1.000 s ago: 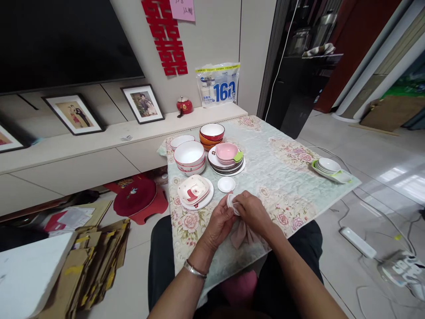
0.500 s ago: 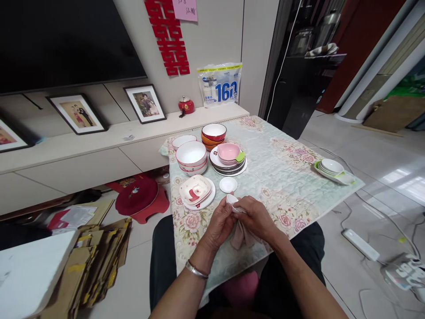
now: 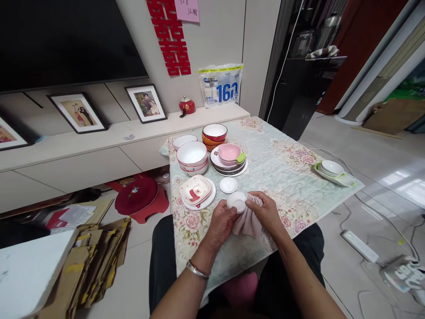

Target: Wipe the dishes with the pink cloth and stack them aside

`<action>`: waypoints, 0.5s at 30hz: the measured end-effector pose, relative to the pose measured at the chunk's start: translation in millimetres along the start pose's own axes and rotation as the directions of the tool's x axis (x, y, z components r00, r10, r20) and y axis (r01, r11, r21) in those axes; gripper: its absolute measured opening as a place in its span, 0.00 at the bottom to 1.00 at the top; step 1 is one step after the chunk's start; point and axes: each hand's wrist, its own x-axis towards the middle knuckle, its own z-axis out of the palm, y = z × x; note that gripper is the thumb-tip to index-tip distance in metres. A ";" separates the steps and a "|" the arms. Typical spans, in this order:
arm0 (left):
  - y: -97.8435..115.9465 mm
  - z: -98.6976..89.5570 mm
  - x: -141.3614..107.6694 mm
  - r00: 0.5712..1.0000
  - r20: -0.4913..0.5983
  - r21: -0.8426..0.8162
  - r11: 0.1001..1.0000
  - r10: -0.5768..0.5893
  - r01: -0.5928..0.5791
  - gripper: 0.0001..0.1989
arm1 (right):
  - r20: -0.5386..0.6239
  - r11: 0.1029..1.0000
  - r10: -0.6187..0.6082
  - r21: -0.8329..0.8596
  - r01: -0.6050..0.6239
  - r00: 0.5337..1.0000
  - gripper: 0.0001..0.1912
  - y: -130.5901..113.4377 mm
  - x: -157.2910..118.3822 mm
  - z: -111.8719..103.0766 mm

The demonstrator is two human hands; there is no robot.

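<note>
A small white dish (image 3: pixel 236 202) is pinched at its left rim by my left hand (image 3: pixel 223 222), thumb on its face. My right hand (image 3: pixel 266 213) grips a pale pink cloth (image 3: pixel 248 223) at the dish's right edge; the cloth hangs below. Just beyond lies another small white dish (image 3: pixel 228 185) on the floral tablecloth (image 3: pixel 262 150). Left of it, patterned square dishes (image 3: pixel 195 188) rest on a white plate (image 3: pixel 210 199). Farther back are stacked white bowls (image 3: pixel 191 154), a red-rimmed bowl (image 3: pixel 214 131) on orange ones, and a pink bowl (image 3: pixel 229 152) on stacked plates.
At the table's right edge, small white bowls (image 3: pixel 332 167) sit in a green-edged dish (image 3: pixel 347 180). A red stool (image 3: pixel 137 199) and flattened cardboard (image 3: pixel 83 266) stand on the floor to the left. Beyond the table is a ledge (image 3: pixel 166 128) with picture frames.
The held dish has turned so that its round face shows. My right hand has moved slightly right and opened out the cloth beside it.
</note>
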 end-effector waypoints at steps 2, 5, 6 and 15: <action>-3.8 0.8 0.5 0.999 -0.008 0.037 0.998 0.042 -0.042 0.18 | -0.076 0.967 -0.176 -0.199 0.158 0.982 0.13 -0.4 -0.2 4.5; -8.6 0.7 2.0 0.997 0.031 0.105 0.992 0.073 -0.076 0.17 | -0.005 0.858 -0.386 -0.369 0.357 0.922 0.12 -7.9 -4.8 15.2; -9.8 0.2 2.6 0.996 0.042 0.131 0.988 0.075 -0.079 0.18 | 0.037 0.828 -0.426 -0.386 0.406 0.904 0.12 -12.0 -7.3 19.1; -14.1 -7.7 3.9 0.994 0.036 0.306 0.946 0.099 -0.105 0.12 | 0.233 0.736 -0.516 -0.372 0.566 0.824 0.10 -26.9 -2.3 20.4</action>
